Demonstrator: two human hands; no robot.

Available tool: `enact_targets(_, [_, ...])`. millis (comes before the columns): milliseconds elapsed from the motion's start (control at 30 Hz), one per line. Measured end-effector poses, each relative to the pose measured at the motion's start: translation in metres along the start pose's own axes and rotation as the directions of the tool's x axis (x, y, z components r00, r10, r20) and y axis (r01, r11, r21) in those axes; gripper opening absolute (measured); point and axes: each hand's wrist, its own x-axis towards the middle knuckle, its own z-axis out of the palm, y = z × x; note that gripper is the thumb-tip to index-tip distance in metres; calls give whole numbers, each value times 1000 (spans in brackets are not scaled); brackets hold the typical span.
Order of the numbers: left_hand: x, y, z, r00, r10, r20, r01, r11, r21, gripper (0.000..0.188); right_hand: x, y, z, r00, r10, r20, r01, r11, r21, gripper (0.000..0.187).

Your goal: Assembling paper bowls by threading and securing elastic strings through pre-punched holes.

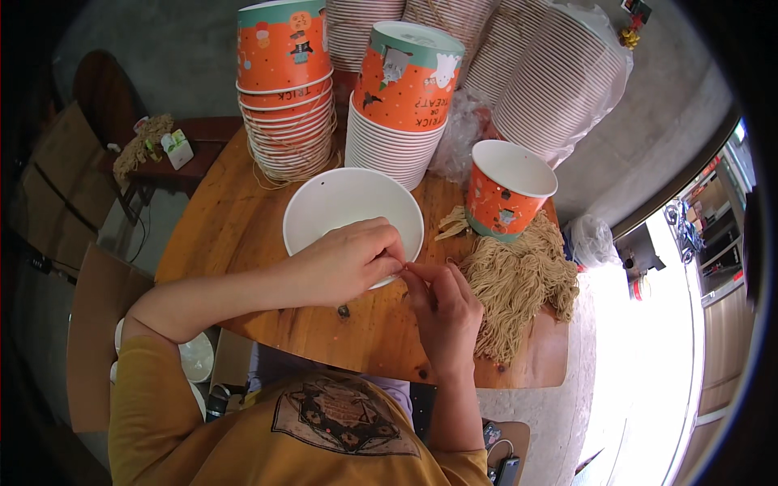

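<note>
A white-lined paper bucket [316,212] stands in front of me on the wooden table, its mouth toward me and a small dark hole near its far rim. Across its near right side reaches my left hand [354,257], fingers curled and closed in a pinch by the rim. The fingertips of my right hand [444,312] meet it there, also pinched. Whatever is between the fingertips is too small and covered to make out. Beside my right hand lies a bundle of tan cords [519,292].
On the cords' far edge stands an upright orange bucket [504,202]. Behind are inverted bucket stacks, one with cords looped around it [288,121], another without [397,146]. Plastic-wrapped stacks [551,81] stand farther back. A cardboard box [101,340] is at left, below the table [219,243].
</note>
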Motion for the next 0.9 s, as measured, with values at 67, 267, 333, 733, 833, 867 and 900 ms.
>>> enact_targets(67, [-1,0,0,1000,12,-8,-11,1000,18,10,1,1,-4,999,-34,16,34,999,-30,14])
enact_targets(267, [-2,-1,-2,983,178,-46,-168,971,167,8,-3,0,-16,994,17,111,-9,998,-67,13])
enact_targets(333, [-3,-2,0,974,217,-64,-199,956,214,6,-8,0,-13,989,65,129,-65,998,-6,13])
enact_targets(733, [-24,0,-15,978,124,167,-175,927,331,19,-8,14,-50,911,253,327,-304,946,115,11])
enact_targets(833, [-39,-8,-12,932,340,128,-361,830,424,22,10,0,-63,912,175,372,-211,976,57,8])
enact_targets(867, [-43,-12,-13,933,338,122,-357,831,427,22,16,-4,-63,918,135,372,-171,983,65,7])
enact_targets(900, [-48,-16,-14,928,357,103,-363,815,452,22,22,-7,-61,923,93,373,-130,989,74,7])
